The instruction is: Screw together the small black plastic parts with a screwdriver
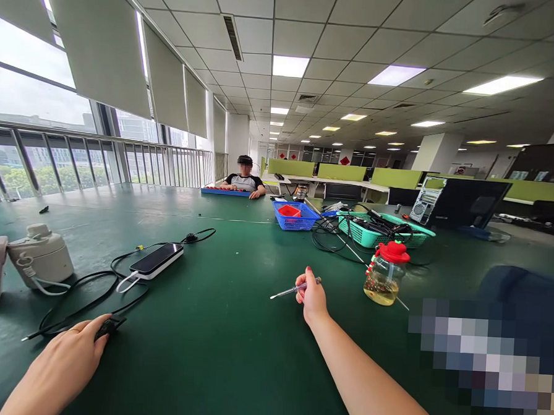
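In my right hand (315,299) is a slim screwdriver (284,292) with a see-through purplish handle. Its metal shaft points left, just above the green tabletop (233,341). My left hand (72,353) is closed at the lower left around a black cable's plug or bundled end (108,327), partly covered by my fingers. From near that hand, a black cable (93,296) curves up across the table. Beyond it lies a dark-screened phone or power bank (156,260) with a short white cord.
A beige bottle-like container (46,254) stands at the left. A red-lidded jar of yellowish liquid (385,278) is right of my right hand. Behind are a blue basket (299,222), a green basket (366,236) of cables, and a monitor (472,202). A person (245,180) sits at the far end.
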Demonstrator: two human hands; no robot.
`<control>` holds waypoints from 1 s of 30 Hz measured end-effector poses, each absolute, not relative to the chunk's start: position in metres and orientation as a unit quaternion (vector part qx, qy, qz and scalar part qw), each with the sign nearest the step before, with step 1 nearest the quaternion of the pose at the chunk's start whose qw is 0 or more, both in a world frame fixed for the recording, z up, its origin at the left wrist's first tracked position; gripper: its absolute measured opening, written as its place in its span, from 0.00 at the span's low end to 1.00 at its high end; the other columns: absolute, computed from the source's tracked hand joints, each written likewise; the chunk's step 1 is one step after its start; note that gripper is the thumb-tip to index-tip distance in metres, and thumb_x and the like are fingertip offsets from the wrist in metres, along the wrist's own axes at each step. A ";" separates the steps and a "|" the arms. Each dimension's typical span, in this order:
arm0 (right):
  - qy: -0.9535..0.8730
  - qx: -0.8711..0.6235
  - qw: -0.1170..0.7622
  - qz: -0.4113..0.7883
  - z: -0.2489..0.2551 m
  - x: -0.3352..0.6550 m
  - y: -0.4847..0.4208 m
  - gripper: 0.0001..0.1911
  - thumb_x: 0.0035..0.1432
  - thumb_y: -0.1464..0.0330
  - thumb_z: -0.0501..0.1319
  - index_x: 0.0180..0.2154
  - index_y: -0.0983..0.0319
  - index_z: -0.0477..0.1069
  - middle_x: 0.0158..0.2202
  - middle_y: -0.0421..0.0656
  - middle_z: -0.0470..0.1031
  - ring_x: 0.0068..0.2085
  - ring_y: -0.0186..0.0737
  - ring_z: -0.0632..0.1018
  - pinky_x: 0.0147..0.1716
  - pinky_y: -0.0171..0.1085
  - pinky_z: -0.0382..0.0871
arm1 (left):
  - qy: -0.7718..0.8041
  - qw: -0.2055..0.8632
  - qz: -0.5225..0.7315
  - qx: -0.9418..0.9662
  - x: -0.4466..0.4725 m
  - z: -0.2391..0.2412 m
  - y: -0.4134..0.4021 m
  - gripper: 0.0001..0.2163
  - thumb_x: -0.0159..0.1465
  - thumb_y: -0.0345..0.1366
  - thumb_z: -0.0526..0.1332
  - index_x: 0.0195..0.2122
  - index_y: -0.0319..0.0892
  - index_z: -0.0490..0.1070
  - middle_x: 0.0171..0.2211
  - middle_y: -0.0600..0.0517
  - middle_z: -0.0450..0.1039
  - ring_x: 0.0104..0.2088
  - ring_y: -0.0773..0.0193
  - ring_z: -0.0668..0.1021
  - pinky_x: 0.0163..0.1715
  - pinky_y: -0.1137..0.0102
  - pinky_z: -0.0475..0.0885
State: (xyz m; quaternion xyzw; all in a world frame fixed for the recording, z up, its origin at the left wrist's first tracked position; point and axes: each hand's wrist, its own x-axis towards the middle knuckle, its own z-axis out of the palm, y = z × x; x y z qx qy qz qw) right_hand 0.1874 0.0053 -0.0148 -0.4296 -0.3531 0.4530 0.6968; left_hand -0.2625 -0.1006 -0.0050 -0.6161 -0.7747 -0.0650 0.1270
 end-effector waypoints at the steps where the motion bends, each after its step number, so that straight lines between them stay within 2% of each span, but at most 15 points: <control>1: -0.354 -0.429 0.696 0.454 -0.014 0.187 0.005 0.27 0.53 0.47 0.59 0.15 0.60 0.64 0.10 0.33 0.54 0.11 0.27 0.56 0.10 0.31 0.49 | -0.774 0.132 -0.063 -0.616 -0.263 -0.006 -0.100 0.27 0.64 0.39 0.39 0.57 0.32 0.66 0.49 0.37 0.76 0.45 0.45 0.79 0.48 0.56 0.69; 6: -0.355 -0.428 0.695 0.456 -0.012 0.187 0.004 0.27 0.53 0.47 0.59 0.15 0.60 0.64 0.09 0.33 0.53 0.12 0.27 0.55 0.10 0.31 0.49 | -0.768 0.142 -0.060 -0.621 -0.263 -0.010 -0.099 0.27 0.64 0.38 0.39 0.57 0.30 0.66 0.50 0.36 0.75 0.44 0.44 0.79 0.47 0.55 0.69; 10: -0.354 -0.429 0.695 0.456 -0.014 0.187 0.005 0.27 0.54 0.47 0.58 0.15 0.60 0.64 0.10 0.33 0.53 0.12 0.27 0.55 0.10 0.31 0.49 | -0.765 0.163 -0.063 -0.620 -0.266 -0.014 -0.098 0.26 0.63 0.39 0.41 0.55 0.34 0.69 0.49 0.39 0.76 0.43 0.46 0.80 0.48 0.57 0.70; 13: -0.351 -0.429 0.695 0.458 -0.014 0.187 0.005 0.27 0.54 0.48 0.58 0.16 0.60 0.64 0.10 0.32 0.53 0.12 0.27 0.55 0.10 0.31 0.49 | -0.760 0.181 -0.063 -0.621 -0.269 -0.019 -0.099 0.28 0.63 0.39 0.39 0.55 0.34 0.69 0.49 0.39 0.76 0.41 0.48 0.80 0.47 0.58 0.71; 19: -0.351 -0.430 0.697 0.455 -0.013 0.186 0.004 0.27 0.55 0.48 0.58 0.15 0.60 0.64 0.10 0.33 0.54 0.11 0.27 0.56 0.11 0.31 0.50 | -0.778 0.137 -0.067 -0.610 -0.265 -0.013 -0.101 0.28 0.63 0.39 0.41 0.57 0.29 0.66 0.51 0.34 0.74 0.44 0.45 0.80 0.46 0.56 0.72; 26: -0.353 -0.428 0.697 0.455 -0.016 0.187 0.005 0.27 0.53 0.46 0.59 0.16 0.60 0.64 0.10 0.33 0.54 0.11 0.27 0.57 0.10 0.31 0.50 | -0.787 0.097 -0.042 -0.608 -0.259 0.000 -0.099 0.26 0.62 0.37 0.44 0.58 0.31 0.65 0.51 0.36 0.74 0.47 0.45 0.79 0.50 0.55 0.70; 30: -0.355 -0.430 0.693 0.457 -0.016 0.187 0.006 0.27 0.55 0.47 0.58 0.16 0.60 0.64 0.10 0.33 0.54 0.11 0.27 0.57 0.10 0.31 0.50 | -0.785 0.080 -0.010 -0.615 -0.259 0.002 -0.094 0.27 0.62 0.35 0.43 0.59 0.27 0.63 0.52 0.33 0.73 0.48 0.45 0.79 0.51 0.55 0.69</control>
